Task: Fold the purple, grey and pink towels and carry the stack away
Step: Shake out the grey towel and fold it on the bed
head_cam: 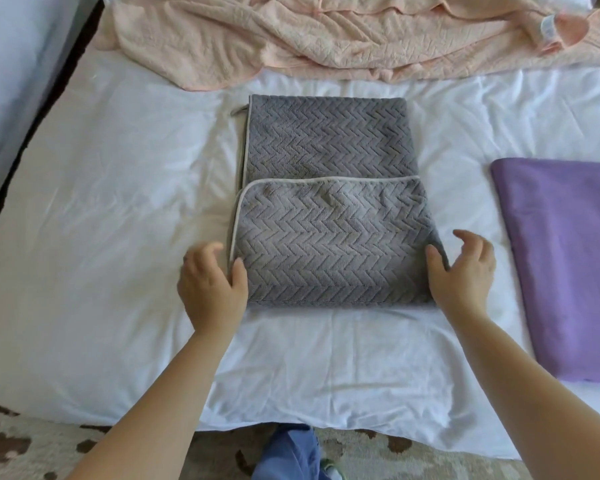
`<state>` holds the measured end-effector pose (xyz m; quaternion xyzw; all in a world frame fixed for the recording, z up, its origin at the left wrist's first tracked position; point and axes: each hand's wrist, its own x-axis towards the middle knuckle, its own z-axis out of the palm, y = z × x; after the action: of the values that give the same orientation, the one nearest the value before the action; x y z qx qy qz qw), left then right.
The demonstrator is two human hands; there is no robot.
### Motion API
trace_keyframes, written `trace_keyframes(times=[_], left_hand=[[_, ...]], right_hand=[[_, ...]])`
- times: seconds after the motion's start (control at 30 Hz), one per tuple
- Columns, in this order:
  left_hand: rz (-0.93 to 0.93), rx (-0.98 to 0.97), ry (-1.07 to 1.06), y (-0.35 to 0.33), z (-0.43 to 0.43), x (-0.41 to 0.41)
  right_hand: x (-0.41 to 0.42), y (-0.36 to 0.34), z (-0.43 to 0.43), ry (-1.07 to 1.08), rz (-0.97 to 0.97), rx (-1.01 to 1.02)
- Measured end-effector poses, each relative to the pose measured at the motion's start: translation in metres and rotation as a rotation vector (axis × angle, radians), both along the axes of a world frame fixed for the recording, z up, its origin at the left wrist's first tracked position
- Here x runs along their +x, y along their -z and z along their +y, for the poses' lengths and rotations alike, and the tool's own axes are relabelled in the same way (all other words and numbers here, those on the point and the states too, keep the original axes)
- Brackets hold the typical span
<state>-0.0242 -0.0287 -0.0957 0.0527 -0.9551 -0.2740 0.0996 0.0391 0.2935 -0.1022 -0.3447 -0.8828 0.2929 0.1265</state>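
Observation:
A grey towel [329, 202] with a zigzag weave lies in the middle of the white bed, its near part folded up over the rest. My left hand [210, 289] is at the fold's near left corner, thumb resting on the cloth, fingers loosely curled beside the edge. At the near right corner my right hand [463, 271] has its thumb on the towel and its fingers spread above the sheet. A folded purple towel [565, 265] lies flat at the right. Along the far edge, a pink towel [326, 32] sits crumpled and unfolded.
The white bed sheet [101, 237] is wrinkled and covers the whole working surface. A dark gap and another pale surface [11, 81] run along the left. A patterned rug [21, 445] and a blue trouser leg [291, 455] show below the bed's near edge.

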Motion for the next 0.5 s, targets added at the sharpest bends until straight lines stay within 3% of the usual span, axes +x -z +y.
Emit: trace_keyframes(times=[0.07,0.1,0.17,0.3,0.5], left_hand=[[0.245,-0.189,0.267,-0.004,0.015,-0.005],[0.272,-0.249,0.411,-0.004,0.027,-0.009],[0.142,-0.355,0.608,0.001,0.052,-0.018],[-0.216,-0.555,0.643,0.033,0.056,-0.041],[-0.215,-0.569,0.661,0.041,0.051,-0.039]], right_hand=[[-0.007,-0.008,-0.016,-0.207,0.061,0.178],[-0.015,-0.009,-0.025,-0.329,0.040,0.238],[-0.034,-0.005,-0.041,-0.515,-0.079,0.323],[-0.050,0.024,-0.035,-0.570,-0.438,0.303],[-0.034,0.039,-0.019,-0.484,-0.461,0.259]])
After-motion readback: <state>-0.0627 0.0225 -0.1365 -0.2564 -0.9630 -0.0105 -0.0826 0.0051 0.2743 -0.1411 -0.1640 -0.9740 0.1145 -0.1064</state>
